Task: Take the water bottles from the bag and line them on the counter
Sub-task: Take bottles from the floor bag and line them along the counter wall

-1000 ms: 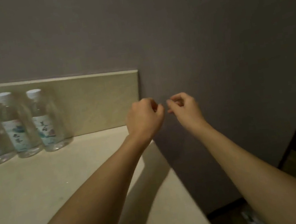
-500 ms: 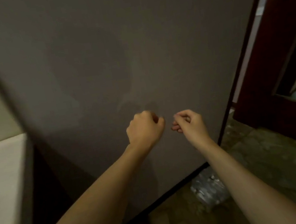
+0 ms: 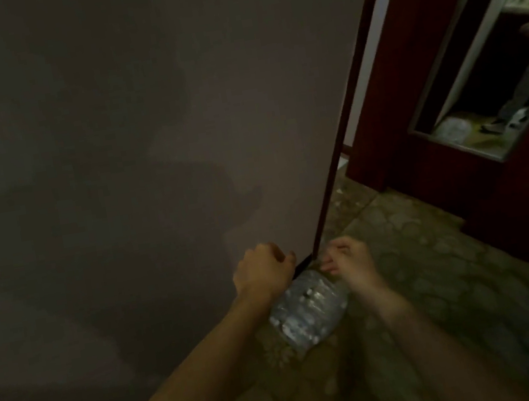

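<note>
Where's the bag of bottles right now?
Head view, low centre: the clear bag of bottles sits on the patterned floor by the wall's corner, between both wrists.

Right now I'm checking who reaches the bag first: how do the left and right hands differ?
The left hand shows a sharp, darker back, hovering over the wall's foot; the right hand is blurred and paler, over the patterned floor. The left sits at the bag of bottles' upper left, the right at its upper right. Both have curled fingers; whether either grips the bag is unclear.

Crinkled clear plastic bag (image 3: 308,311), matt grey wall (image 3: 141,133), glossy dark wood door frame (image 3: 426,70).
</note>
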`<control>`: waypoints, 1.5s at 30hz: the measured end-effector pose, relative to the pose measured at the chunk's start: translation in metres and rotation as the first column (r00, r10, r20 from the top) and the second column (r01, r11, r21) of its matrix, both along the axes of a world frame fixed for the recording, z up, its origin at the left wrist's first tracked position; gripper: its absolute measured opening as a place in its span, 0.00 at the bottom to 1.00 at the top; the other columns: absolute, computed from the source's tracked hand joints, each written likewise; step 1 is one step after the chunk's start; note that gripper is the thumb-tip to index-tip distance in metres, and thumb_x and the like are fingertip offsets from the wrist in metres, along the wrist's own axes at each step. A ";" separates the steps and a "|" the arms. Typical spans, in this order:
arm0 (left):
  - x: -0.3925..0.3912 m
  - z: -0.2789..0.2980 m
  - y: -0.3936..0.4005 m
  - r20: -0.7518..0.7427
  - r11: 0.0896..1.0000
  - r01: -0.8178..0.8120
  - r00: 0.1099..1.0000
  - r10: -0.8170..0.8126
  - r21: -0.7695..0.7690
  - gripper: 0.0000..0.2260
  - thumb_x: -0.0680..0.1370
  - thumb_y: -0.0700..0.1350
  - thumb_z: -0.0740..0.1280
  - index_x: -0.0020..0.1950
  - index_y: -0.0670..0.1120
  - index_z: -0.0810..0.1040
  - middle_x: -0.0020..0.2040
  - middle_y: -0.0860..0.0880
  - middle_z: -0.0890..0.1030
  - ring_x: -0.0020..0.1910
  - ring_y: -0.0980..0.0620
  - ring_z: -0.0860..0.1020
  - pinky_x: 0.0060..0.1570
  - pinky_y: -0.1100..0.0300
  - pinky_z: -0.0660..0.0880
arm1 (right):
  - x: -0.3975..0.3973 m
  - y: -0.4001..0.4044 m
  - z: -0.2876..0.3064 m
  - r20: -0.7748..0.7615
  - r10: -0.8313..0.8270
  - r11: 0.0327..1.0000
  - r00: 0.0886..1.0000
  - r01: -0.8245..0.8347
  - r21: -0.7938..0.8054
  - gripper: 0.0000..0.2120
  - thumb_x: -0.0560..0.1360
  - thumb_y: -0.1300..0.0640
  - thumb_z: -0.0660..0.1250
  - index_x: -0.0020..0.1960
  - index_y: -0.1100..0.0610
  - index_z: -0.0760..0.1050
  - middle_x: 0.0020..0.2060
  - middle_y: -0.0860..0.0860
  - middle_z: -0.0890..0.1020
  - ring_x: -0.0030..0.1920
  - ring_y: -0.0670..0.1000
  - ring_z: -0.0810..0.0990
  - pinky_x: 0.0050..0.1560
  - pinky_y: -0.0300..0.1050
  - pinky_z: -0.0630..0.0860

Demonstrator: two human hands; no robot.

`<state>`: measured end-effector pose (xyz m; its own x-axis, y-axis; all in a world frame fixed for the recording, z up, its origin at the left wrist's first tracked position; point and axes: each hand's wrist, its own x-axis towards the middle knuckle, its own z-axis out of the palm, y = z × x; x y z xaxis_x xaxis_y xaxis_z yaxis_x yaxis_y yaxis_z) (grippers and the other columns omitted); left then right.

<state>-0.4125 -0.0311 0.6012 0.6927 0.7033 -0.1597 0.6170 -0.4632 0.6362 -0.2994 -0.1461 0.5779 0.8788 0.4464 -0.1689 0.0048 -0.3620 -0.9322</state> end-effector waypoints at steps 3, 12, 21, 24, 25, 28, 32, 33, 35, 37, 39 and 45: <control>0.056 -0.038 0.012 -0.046 0.992 -0.033 0.999 0.028 -0.126 0.15 0.78 0.58 0.63 0.49 0.48 0.81 0.48 0.48 0.82 0.48 0.46 0.80 0.43 0.58 0.73 | 0.056 0.006 -0.039 -0.063 0.016 0.990 0.998 -0.024 -0.137 0.13 0.79 0.66 0.60 0.38 0.54 0.74 0.34 0.56 0.79 0.33 0.53 0.77 0.36 0.44 0.74; 0.178 -0.106 0.027 -0.205 0.929 -0.112 0.978 0.040 -0.353 0.18 0.78 0.58 0.64 0.45 0.43 0.81 0.45 0.44 0.83 0.44 0.46 0.82 0.40 0.58 0.74 | 0.174 0.011 -0.108 -0.305 0.104 0.910 0.947 -0.214 -0.354 0.12 0.80 0.62 0.60 0.40 0.52 0.74 0.43 0.56 0.79 0.44 0.55 0.78 0.46 0.49 0.77; 0.278 -0.170 0.026 -0.342 0.847 -0.237 0.937 0.070 -0.476 0.15 0.80 0.53 0.64 0.56 0.44 0.81 0.58 0.44 0.82 0.55 0.47 0.80 0.59 0.53 0.77 | 0.280 0.017 -0.178 -0.451 0.292 0.698 0.843 -0.511 -0.502 0.13 0.80 0.61 0.57 0.60 0.64 0.75 0.57 0.63 0.78 0.53 0.57 0.79 0.55 0.49 0.76; 0.308 -0.197 0.020 -0.355 0.807 -0.314 0.924 0.140 -0.500 0.13 0.82 0.50 0.62 0.56 0.44 0.80 0.58 0.43 0.82 0.55 0.48 0.79 0.61 0.53 0.75 | 0.319 0.027 -0.203 -0.451 0.384 0.616 0.806 -0.587 -0.524 0.12 0.81 0.60 0.56 0.59 0.59 0.75 0.56 0.57 0.78 0.56 0.55 0.77 0.48 0.42 0.74; 0.317 -0.208 0.019 -0.375 0.802 -0.325 0.917 0.138 -0.501 0.14 0.82 0.51 0.61 0.58 0.43 0.80 0.60 0.43 0.81 0.57 0.46 0.79 0.63 0.51 0.74 | 0.329 0.030 -0.214 -0.452 0.395 0.606 0.799 -0.597 -0.526 0.12 0.81 0.60 0.56 0.59 0.59 0.75 0.54 0.56 0.78 0.54 0.55 0.77 0.46 0.41 0.72; 0.331 -0.239 0.010 -0.405 0.730 -0.398 0.896 0.181 -0.555 0.11 0.80 0.51 0.65 0.55 0.44 0.80 0.57 0.42 0.82 0.55 0.44 0.81 0.61 0.48 0.76 | 0.348 0.030 -0.241 -0.484 0.413 0.571 0.772 -0.633 -0.523 0.11 0.81 0.59 0.57 0.58 0.59 0.75 0.51 0.57 0.79 0.51 0.55 0.78 0.47 0.44 0.73; 0.352 -0.284 0.014 -0.416 0.686 -0.428 0.888 0.197 -0.589 0.13 0.80 0.49 0.67 0.61 0.45 0.79 0.59 0.44 0.81 0.55 0.47 0.81 0.60 0.51 0.78 | 0.367 0.040 -0.283 -0.492 0.426 0.549 0.759 -0.650 -0.526 0.11 0.81 0.58 0.57 0.59 0.58 0.75 0.50 0.54 0.78 0.48 0.50 0.75 0.47 0.43 0.71; 0.357 -0.297 0.018 -0.413 0.687 -0.426 0.889 0.198 -0.588 0.13 0.80 0.48 0.67 0.62 0.44 0.79 0.58 0.44 0.81 0.54 0.47 0.81 0.58 0.54 0.78 | 0.372 0.046 -0.298 -0.488 0.428 0.546 0.761 -0.648 -0.531 0.12 0.80 0.59 0.57 0.61 0.59 0.74 0.51 0.54 0.77 0.50 0.51 0.75 0.49 0.43 0.71; 0.366 -0.332 0.030 -0.391 0.729 -0.392 0.902 0.183 -0.562 0.13 0.80 0.49 0.66 0.62 0.44 0.80 0.56 0.45 0.83 0.48 0.50 0.81 0.48 0.61 0.77 | 0.382 0.060 -0.332 -0.474 0.443 0.540 0.761 -0.648 -0.537 0.13 0.80 0.61 0.57 0.62 0.60 0.74 0.50 0.52 0.75 0.53 0.53 0.76 0.52 0.45 0.72; 0.374 -0.371 0.043 -0.377 0.748 -0.375 0.909 0.179 -0.548 0.14 0.81 0.49 0.64 0.63 0.45 0.79 0.57 0.45 0.83 0.47 0.51 0.80 0.46 0.63 0.75 | 0.390 0.075 -0.374 -0.469 0.460 0.537 0.754 -0.657 -0.529 0.13 0.80 0.61 0.58 0.62 0.61 0.74 0.49 0.52 0.74 0.52 0.53 0.76 0.49 0.42 0.72; 0.381 -0.412 0.054 -0.377 0.763 -0.357 0.912 0.161 -0.538 0.14 0.82 0.48 0.63 0.65 0.45 0.78 0.60 0.44 0.81 0.54 0.48 0.80 0.53 0.62 0.73 | 0.396 0.091 -0.424 -0.462 0.505 0.501 0.729 -0.684 -0.531 0.12 0.80 0.60 0.58 0.60 0.61 0.75 0.48 0.53 0.76 0.49 0.52 0.76 0.41 0.39 0.71; 0.398 -0.542 0.084 -0.374 0.834 -0.233 0.927 0.033 -0.501 0.14 0.83 0.44 0.59 0.66 0.45 0.77 0.62 0.44 0.80 0.51 0.49 0.79 0.46 0.58 0.74 | 0.415 0.122 -0.571 -0.439 0.588 0.428 0.679 -0.723 -0.543 0.11 0.80 0.60 0.60 0.58 0.61 0.77 0.52 0.57 0.80 0.54 0.56 0.78 0.54 0.46 0.73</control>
<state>-0.0150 0.0531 0.0592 0.4311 0.5213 -0.7365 0.8674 -0.0146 0.4974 0.1160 -0.0240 0.0072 0.2961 0.5924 -0.7493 0.3872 -0.7916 -0.4727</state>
